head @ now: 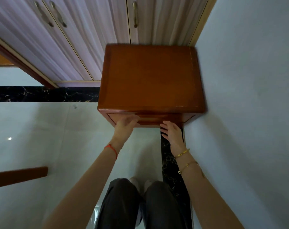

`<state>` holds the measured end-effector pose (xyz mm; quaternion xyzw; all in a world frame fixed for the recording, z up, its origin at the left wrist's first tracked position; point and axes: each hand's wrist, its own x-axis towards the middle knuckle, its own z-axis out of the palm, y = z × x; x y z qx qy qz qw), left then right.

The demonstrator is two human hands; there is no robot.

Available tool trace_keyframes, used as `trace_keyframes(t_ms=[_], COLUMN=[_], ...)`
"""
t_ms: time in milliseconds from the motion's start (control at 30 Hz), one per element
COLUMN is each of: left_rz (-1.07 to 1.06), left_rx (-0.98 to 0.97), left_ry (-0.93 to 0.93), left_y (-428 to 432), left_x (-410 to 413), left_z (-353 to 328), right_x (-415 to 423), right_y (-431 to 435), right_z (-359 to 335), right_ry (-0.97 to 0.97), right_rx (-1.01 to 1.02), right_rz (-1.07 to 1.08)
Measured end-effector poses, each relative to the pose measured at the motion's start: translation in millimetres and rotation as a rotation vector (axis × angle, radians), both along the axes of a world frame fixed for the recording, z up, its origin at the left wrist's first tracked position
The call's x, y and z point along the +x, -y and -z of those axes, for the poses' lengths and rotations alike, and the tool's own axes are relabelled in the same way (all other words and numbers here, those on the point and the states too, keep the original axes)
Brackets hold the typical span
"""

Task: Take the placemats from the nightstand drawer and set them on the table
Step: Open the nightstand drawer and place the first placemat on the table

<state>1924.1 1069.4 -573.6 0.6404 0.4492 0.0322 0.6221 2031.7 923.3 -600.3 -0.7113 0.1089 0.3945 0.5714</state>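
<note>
I'm at the very start: the nightstand [151, 78] stands in the corner against the wall [248, 80], its drawer [148, 119] looks shut or nearly so, and no placemats show, so I judge they are inside it, with opening, lifting out and carrying to the table all left. My left hand [125, 125] reaches the drawer front with fingers loosely spread and gripping nothing that I can see, and my right hand [171, 132] hovers just beside the drawer's lower edge, fingers spread and empty. The nightstand is glossy reddish-brown wood with a bare top, and I can't make out a handle.
</note>
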Motion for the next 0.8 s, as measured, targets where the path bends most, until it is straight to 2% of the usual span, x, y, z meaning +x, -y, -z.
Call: trace_keyframes(t_ms=[167, 333, 567, 800], left_rz=[0.058, 0.049, -0.048, -0.055], left_rx=[-0.063, -0.017, -0.103, 0.106], left_ry=[-0.054, -0.036, 0.186, 0.391], left_y=[-13, -30, -46, -44], left_x=[24, 44, 46, 42], left_z=[97, 163, 210, 231], right_x=[21, 41, 43, 43], right_y=[-21, -45, -52, -41], right_z=[89, 145, 183, 210], right_ry=[-0.013, 0.018, 0.168, 0.422], right_rx=[0.003, 0.047, 0.269, 0.359], right_rz=[0.03, 0.076, 0.233, 0.126])
